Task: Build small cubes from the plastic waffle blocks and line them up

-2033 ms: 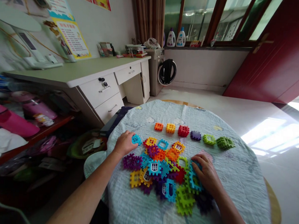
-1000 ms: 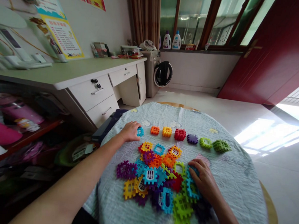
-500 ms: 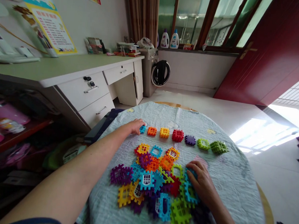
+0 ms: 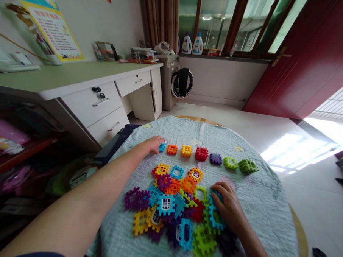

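Left forearm [image 4: 80, 200]: ran in from bottom left, cut off by the frame; dark band [image 4: 41, 255] at the edge was sleeve or strap, couldn't tell.
Dark plates [image 4: 227, 242]: lay beneath the right wrist area, shadowed; number and outlines unreadable.
Plate pile [image 4: 166, 205]: notched plastic plates, mixed colours, overlapped; lower layers hidden.
Right hand [image 4: 226, 201]: lay over the pile's right side, fingers bent over blue plates [image 4: 215, 217]; palm side hidden, so gripping or just resting, couldn't tell.
Left hand [image 4: 155, 143]: beyond the pile, palm down, fingers closed on the blue block; exact finger contact too small to make out.
Blue block [image 4: 162, 147]: at the left hand's fingertips, on their right side, at the row's left end; mostly covered, so its long axis couldn't be read.
Nearer hand: left, touching it; right was well apart, across the pile.
Key relation: blue block sat just left of the orange block [image 4: 172, 149], narrow gap, roughly in line.
Row axis: left to right, right end slightly nearer the person; after orange came yellow block [image 4: 186, 151], red block [image 4: 201, 153], purple block [image 4: 216, 159], lime block [image 4: 230, 163], green block [image 4: 248, 166].
Underneath: pale cloth [image 4: 261, 215] over a round worktop [image 4: 300, 232], its wooden edge mostly covered.
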A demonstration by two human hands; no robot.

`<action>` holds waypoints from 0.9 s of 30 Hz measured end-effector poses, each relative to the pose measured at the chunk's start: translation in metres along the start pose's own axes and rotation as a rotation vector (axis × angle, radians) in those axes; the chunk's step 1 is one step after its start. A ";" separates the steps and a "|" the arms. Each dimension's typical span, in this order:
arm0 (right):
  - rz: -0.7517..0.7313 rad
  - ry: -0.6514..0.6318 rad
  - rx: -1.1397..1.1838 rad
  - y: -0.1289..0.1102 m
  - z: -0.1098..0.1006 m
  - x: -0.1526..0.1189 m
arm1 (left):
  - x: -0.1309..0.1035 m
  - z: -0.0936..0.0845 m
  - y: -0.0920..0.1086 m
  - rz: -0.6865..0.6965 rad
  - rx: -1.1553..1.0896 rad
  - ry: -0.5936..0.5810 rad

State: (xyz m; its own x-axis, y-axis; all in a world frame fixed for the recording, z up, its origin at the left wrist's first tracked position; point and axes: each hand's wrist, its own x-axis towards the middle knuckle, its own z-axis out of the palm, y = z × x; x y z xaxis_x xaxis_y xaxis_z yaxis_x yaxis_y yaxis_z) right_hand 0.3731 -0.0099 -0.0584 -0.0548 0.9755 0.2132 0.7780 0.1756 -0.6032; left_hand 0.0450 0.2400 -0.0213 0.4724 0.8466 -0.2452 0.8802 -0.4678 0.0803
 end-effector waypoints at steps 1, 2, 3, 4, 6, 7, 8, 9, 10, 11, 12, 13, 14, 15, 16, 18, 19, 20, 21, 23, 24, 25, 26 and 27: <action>0.002 0.000 0.012 0.000 -0.001 0.000 | -0.004 0.001 0.000 -0.009 -0.018 0.030; 0.007 0.002 0.028 0.001 -0.002 0.000 | -0.010 0.003 0.001 -0.014 -0.039 0.071; 0.011 0.008 0.045 0.002 -0.003 0.000 | -0.018 0.005 0.001 -0.014 -0.063 0.123; 0.015 0.020 0.059 0.003 -0.005 0.000 | -0.027 0.009 0.000 -0.016 -0.090 0.174; 0.022 0.049 0.074 0.007 -0.010 0.000 | -0.049 0.020 -0.002 -0.032 -0.150 0.274; 0.031 0.057 0.075 0.009 -0.013 0.000 | -0.062 0.027 -0.003 -0.045 -0.183 0.316; 0.045 0.050 0.075 0.011 -0.017 -0.001 | -0.075 0.035 -0.004 -0.046 -0.218 0.348; 0.064 0.025 0.073 0.013 -0.021 -0.002 | -0.088 0.043 -0.005 -0.045 -0.259 0.380; 0.087 -0.017 0.069 0.015 -0.026 -0.003 | -0.101 0.050 -0.006 -0.059 -0.307 0.419; 0.110 -0.069 0.064 0.017 -0.031 -0.005 | -0.113 0.057 -0.005 -0.078 -0.356 0.441; 0.132 -0.124 0.057 0.018 -0.035 -0.006 | -0.123 0.063 -0.004 -0.094 -0.400 0.453; 0.150 -0.175 0.049 0.019 -0.040 -0.007 | -0.132 0.068 -0.002 -0.108 -0.435 0.465; 0.163 -0.220 0.042 0.019 -0.044 -0.009 | -0.138 0.072 0.000 -0.115 -0.460 0.473; 0.169 -0.258 0.037 0.019 -0.047 -0.010 | -0.143 0.074 0.003 -0.114 -0.473 0.482; 0.166 -0.291 0.036 0.018 -0.050 -0.012 | -0.146 0.076 0.006 -0.109 -0.476 0.493; 0.143 -0.351 0.043 0.015 -0.053 -0.015 | -0.147 0.077 0.011 -0.097 -0.469 0.519; 0.128 -0.379 0.049 0.012 -0.054 -0.017 | -0.147 0.077 0.012 -0.097 -0.470 0.533; 0.113 -0.402 0.054 0.009 -0.054 -0.019 | -0.146 0.077 0.013 -0.102 -0.477 0.547; 0.102 -0.421 0.054 0.005 -0.053 -0.021 | -0.145 0.077 0.013 -0.111 -0.487 0.560; 0.088 -0.447 0.039 -0.001 -0.051 -0.024 | -0.143 0.077 0.013 -0.126 -0.504 0.581; 0.087 -0.453 0.027 -0.005 -0.049 -0.025 | -0.143 0.078 0.013 -0.129 -0.507 0.592; 0.091 -0.456 0.013 -0.007 -0.047 -0.026 | -0.142 0.078 0.012 -0.126 -0.508 0.606; 0.100 -0.455 0.000 -0.009 -0.046 -0.025 | -0.142 0.079 0.012 -0.118 -0.510 0.623; 0.107 -0.450 -0.012 -0.010 -0.044 -0.025 | -0.142 0.080 0.012 -0.109 -0.514 0.642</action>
State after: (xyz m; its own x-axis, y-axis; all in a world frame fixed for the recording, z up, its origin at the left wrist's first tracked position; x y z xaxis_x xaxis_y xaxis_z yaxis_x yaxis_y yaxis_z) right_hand 0.3938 -0.0418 -0.0237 -0.2381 0.9492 -0.2057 0.8008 0.0720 -0.5946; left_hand -0.0155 0.0940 -0.0630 0.1811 0.9335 0.3095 0.7605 -0.3325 0.5577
